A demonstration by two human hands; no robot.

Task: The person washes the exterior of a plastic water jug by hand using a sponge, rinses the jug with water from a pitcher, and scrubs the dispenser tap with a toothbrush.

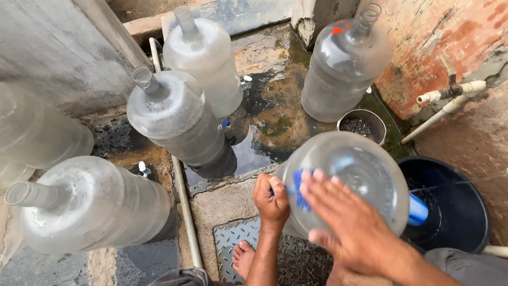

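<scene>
Water jug [365,175] is lying tilted at near right, its blue neck [418,210] pointing into a black bucket [460,212]. Left hand [271,200] is gripping its base; right hand [346,222] is pressing flat, fingers spread. Further jugs [180,122] are standing left and far.

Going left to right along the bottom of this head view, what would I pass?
Big empty jug lying at the left → thin pipe on the ground → bare foot → left hand → right hand on the held jug → dark tub.
</scene>
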